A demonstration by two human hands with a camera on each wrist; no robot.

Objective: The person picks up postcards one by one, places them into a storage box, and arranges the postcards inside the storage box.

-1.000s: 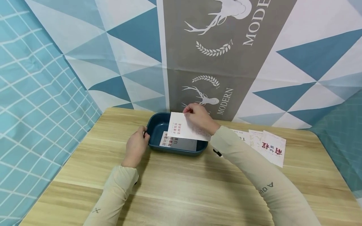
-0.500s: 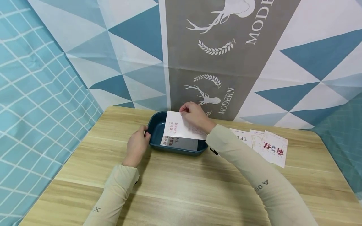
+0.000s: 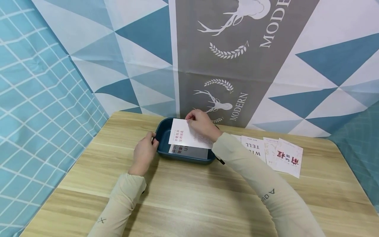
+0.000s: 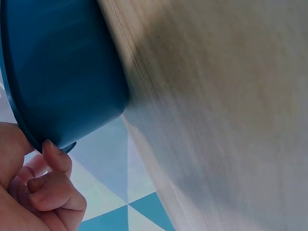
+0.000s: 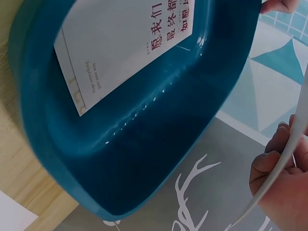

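A dark blue rectangular tray (image 3: 182, 158) stands near the back of the table. My left hand (image 3: 143, 152) grips its left end; in the left wrist view, curled fingers and thumb of that left hand (image 4: 45, 185) hold the rim. My right hand (image 3: 204, 125) pinches one edge of a white card (image 3: 180, 131) with red characters, over the tray. In the right wrist view that card is seen nearly edge-on, between thumb and fingers of the right hand (image 5: 279, 178). Inside the tray lie printed cards (image 5: 122, 53), with a second card's edge showing beneath the top one.
To the right of the tray, several printed cards lie overlapping on the wooden table (image 3: 183, 197), among them one with red characters (image 3: 291, 158) and one reading "TELL" (image 3: 252, 145). A patterned curtain (image 3: 154, 82) hangs right behind the table's back edge.
My right hand has shifted a little to the left with the card, further over the tray. More of the "TELL" card now shows beside the sleeve. The left hand keeps its hold.
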